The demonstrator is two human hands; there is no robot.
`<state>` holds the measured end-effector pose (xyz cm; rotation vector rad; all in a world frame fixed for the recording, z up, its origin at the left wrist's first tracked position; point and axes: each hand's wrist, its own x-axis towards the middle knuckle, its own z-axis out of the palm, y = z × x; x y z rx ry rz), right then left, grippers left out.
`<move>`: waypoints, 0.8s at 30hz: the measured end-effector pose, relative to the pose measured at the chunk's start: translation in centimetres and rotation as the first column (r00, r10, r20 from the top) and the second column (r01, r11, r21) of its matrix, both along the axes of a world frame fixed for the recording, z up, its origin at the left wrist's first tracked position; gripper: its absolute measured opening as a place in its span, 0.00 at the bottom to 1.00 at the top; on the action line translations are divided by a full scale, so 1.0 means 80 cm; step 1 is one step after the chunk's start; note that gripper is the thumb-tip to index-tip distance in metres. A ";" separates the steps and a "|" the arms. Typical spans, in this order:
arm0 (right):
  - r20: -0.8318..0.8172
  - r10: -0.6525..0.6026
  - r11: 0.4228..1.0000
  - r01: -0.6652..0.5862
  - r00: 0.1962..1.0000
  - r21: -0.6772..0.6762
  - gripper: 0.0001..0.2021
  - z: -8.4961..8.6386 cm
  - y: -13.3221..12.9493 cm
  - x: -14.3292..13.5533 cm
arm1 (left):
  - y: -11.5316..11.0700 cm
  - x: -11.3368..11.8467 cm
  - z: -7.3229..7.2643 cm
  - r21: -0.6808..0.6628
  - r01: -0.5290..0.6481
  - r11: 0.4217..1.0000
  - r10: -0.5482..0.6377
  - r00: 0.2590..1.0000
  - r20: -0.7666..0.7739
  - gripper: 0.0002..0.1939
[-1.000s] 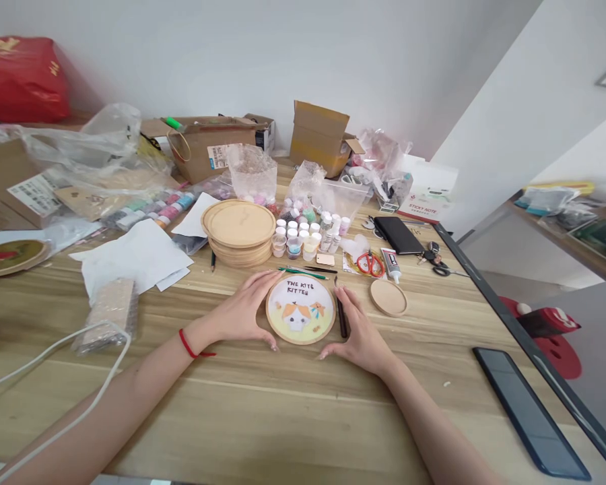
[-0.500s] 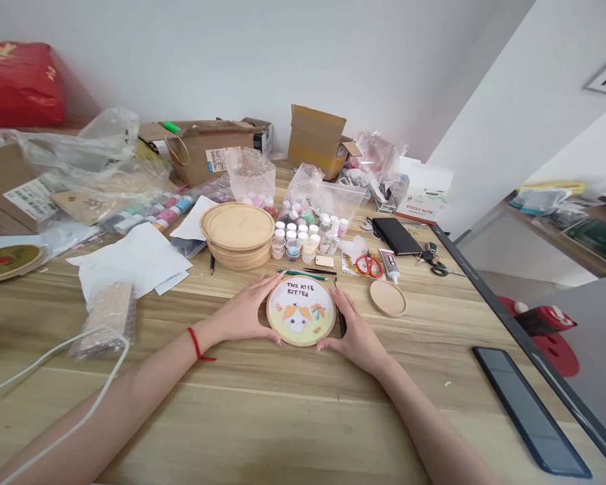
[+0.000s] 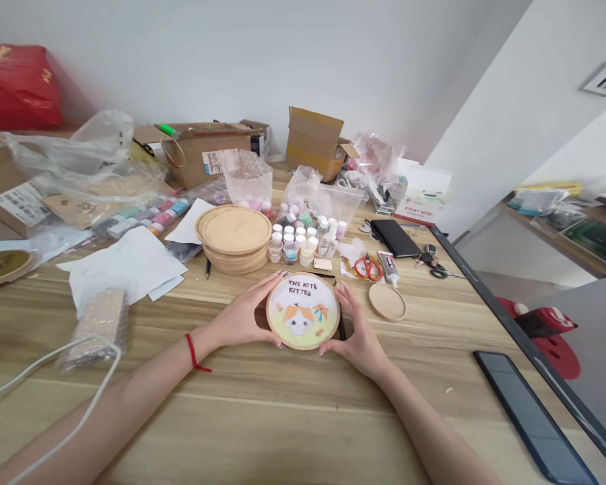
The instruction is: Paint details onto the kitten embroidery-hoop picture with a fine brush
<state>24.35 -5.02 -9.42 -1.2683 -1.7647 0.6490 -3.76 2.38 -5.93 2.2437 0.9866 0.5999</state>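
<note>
A round wooden-rimmed plaque (image 3: 304,311) with a cat picture and the words "THE KITE KITTEN" is at the middle of the table, its face turned up. My left hand (image 3: 245,313) wraps the plaque's left edge, thumb at the lower rim and fingers at the upper left. On the opposite edge, my right hand (image 3: 356,333) grips with the thumb low and the fingers high. A red string bracelet (image 3: 194,352) circles my left wrist. Dark pens lie partly hidden behind the plaque and beside my right hand.
Stacked wooden discs (image 3: 235,232), small white-capped jars (image 3: 295,242), red scissors (image 3: 367,267), a glue tube (image 3: 388,268) and a small round tray (image 3: 386,301) stand beyond my hands. A phone (image 3: 532,411) lies right; bubble-wrapped pieces (image 3: 95,327) and a white cable (image 3: 93,404) lie left.
The plaque looks slightly larger and nearer, its upper rim now covering most of the green pencil behind it. Both hands keep their hold. The view has shifted slightly.
</note>
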 end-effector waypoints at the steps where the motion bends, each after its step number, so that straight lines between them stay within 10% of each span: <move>1: -0.036 0.004 1.000 -0.004 0.999 0.009 0.59 0.001 0.000 -0.001 | 0.000 0.000 -0.001 0.003 -0.004 1.000 0.004 1.000 0.013 0.66; 24: 0.042 -0.037 0.998 0.039 0.998 -0.049 0.58 -0.001 0.002 -0.002 | 0.006 0.002 -0.001 -0.055 0.016 0.998 -0.018 0.999 -0.039 0.70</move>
